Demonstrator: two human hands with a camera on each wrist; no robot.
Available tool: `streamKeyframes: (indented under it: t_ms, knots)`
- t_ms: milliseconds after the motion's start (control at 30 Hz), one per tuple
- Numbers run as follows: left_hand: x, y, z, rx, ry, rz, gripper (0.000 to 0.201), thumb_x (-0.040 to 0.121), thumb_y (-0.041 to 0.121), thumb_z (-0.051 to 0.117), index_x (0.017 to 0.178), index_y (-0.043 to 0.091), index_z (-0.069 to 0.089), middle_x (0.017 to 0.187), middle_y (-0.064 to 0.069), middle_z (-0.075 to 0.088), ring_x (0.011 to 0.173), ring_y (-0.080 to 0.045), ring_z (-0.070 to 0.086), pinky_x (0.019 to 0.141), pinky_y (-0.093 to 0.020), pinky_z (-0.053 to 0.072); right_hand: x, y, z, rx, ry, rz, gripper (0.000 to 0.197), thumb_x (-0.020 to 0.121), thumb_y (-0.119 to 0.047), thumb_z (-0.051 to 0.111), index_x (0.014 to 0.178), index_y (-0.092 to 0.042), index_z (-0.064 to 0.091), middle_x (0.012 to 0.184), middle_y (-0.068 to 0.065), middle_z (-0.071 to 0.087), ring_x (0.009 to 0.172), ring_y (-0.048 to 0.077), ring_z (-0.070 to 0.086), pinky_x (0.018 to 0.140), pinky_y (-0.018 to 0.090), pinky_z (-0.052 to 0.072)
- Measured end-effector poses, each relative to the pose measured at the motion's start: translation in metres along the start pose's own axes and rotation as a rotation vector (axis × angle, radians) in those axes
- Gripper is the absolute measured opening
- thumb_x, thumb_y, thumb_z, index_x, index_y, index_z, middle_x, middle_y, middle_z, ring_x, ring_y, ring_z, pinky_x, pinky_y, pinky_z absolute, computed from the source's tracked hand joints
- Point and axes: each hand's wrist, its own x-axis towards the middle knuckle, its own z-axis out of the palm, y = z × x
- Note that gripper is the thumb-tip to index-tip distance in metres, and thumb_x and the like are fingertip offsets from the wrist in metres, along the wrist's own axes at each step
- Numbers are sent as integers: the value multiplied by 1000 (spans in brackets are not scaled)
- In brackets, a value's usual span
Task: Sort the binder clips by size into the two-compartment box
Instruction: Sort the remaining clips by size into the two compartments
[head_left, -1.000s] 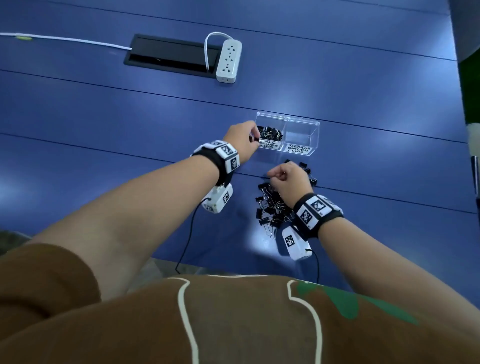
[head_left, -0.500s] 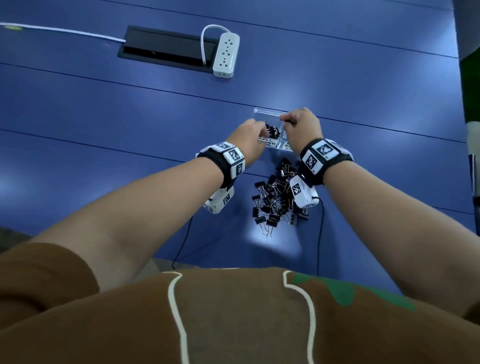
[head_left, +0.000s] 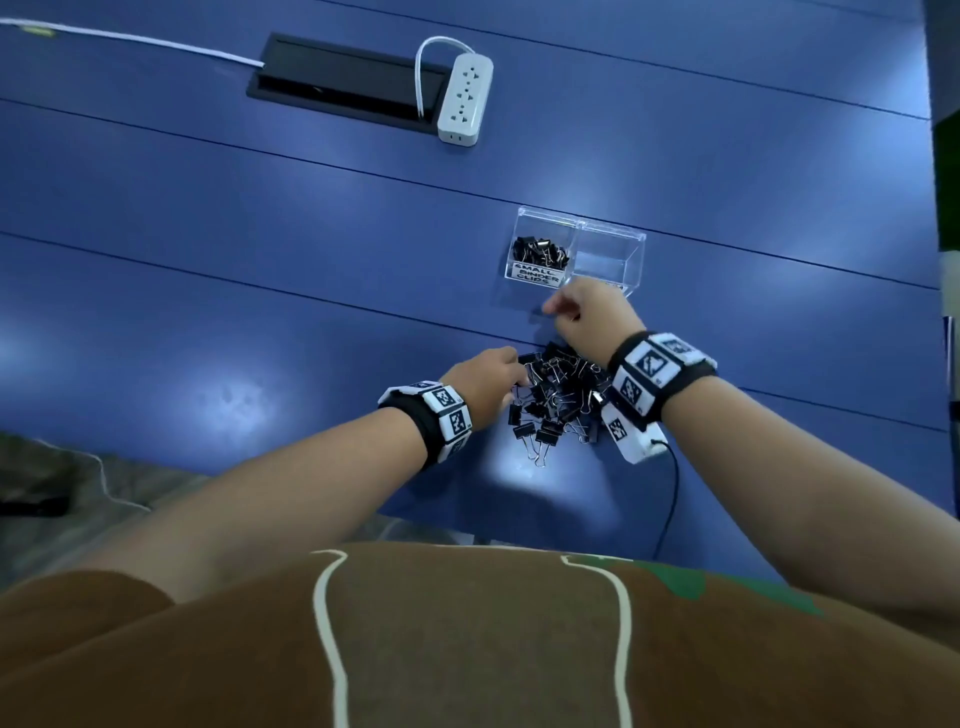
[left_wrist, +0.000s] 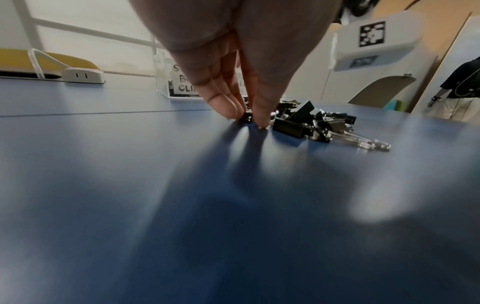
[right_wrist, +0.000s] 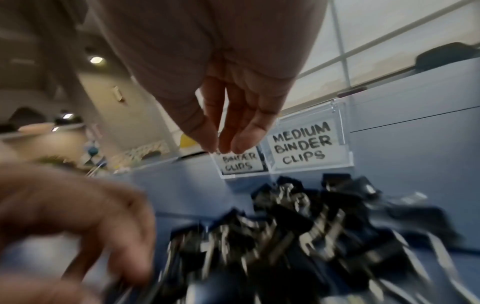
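Observation:
A clear two-compartment box (head_left: 610, 231) stands on the blue table. Its left half, labelled small, holds several small black clips (head_left: 540, 249). Its right half, with the medium label (right_wrist: 301, 144), looks empty. A pile of mixed black binder clips (head_left: 558, 402) lies in front of the box. My left hand (head_left: 517, 382) is at the pile's left edge. There the thumb and fingers pinch a small binder clip (left_wrist: 248, 120) that rests on the table. My right hand (head_left: 553, 312) hovers between pile and box, fingers hanging loosely (right_wrist: 241, 142) with nothing in them.
A white power strip (head_left: 464, 101) and a black cable slot (head_left: 343, 83) lie far back, with a white cable (head_left: 130, 37) running left. The table's front edge is just behind the pile. A person (left_wrist: 459, 90) stands beyond the table.
Both hands have left the box. The left hand came back down to the pile and pinched a small clip. The right hand has drawn back from the box, empty.

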Motion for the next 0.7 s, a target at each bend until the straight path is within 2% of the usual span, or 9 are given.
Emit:
streamKeyframes:
  t_ms: [133,200,267,333,433,500,633,700]
  knots:
    - [-3,-2,1,60,61,-3,17,90,15,57,105,7,57,113,-11,50,102,-30,53,79,-44,49,-29,15,23,-179,-222,-92,27,81,-6,57,105,-13,66,111,5,61,109,22,51,100,29,40]
    - [-4,-3,-2,46,79,-5,13,88,14,58,98,6,55,109,-11,52,101,-28,51,78,-43,47,-35,20,34,-182,-229,-106,32,81,-8,60,113,-12,62,117,6,56,115,24,47,104,33,38]
    - [-6,-4,-5,0,73,-32,6,87,10,54,92,10,52,102,-10,55,96,-29,52,79,-44,48,-34,21,41,-170,-189,-104,31,83,-10,61,115,-11,61,118,7,55,115,25,46,104,34,38]
    - [-9,-7,-7,-53,79,-81,9,85,7,49,91,13,50,98,-8,58,91,-30,53,79,-46,50,-29,19,45,-164,-161,-89,26,84,-13,61,110,-10,62,113,7,57,112,26,47,100,32,38]
    - [-14,-9,-7,-189,139,-172,17,88,8,46,103,12,54,110,-9,57,96,-29,55,86,-41,49,-22,17,48,-128,-153,-54,20,83,-13,62,103,-9,62,105,8,58,104,25,50,93,30,41]
    - [-17,-9,-7,-270,172,-218,18,92,10,43,106,8,54,113,-13,52,95,-31,56,88,-39,48,-21,15,48,-62,-116,-23,18,82,-16,63,99,-11,61,101,6,59,96,21,51,85,26,42]
    - [-20,-2,-12,-308,163,-269,16,92,8,37,98,6,51,108,-14,54,92,-32,54,85,-41,47,-17,16,35,272,68,156,13,82,-18,65,94,-14,61,84,-3,61,72,9,54,66,13,44]
    - [-21,3,-12,-263,123,-277,16,90,8,34,97,9,49,107,-13,57,90,-31,53,82,-42,46,-16,19,26,467,130,243,10,84,-16,63,94,-14,62,77,-3,61,64,8,53,61,16,47]
